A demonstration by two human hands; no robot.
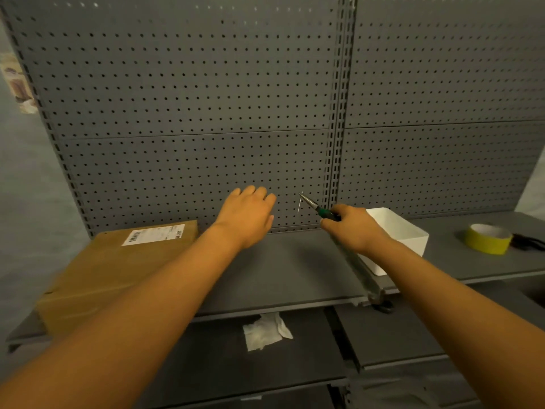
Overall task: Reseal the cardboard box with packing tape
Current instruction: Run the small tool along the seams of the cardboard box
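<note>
Two grey shelves (283, 270) before pegboard (191, 98); left hand (246, 214) loose, right hand (354, 228) gripping pliers (317, 207).

Box (118, 270) left on shelf (283, 267); tape roll (488, 239) far right.

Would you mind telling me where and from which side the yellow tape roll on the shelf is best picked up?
The yellow tape roll lies flat on the shelf with its open core facing up. I would come from above, thumb inside the core and fingers over the outer wall on its near side, since a dark tool sits against its right and the white bin stands to its left.
</note>
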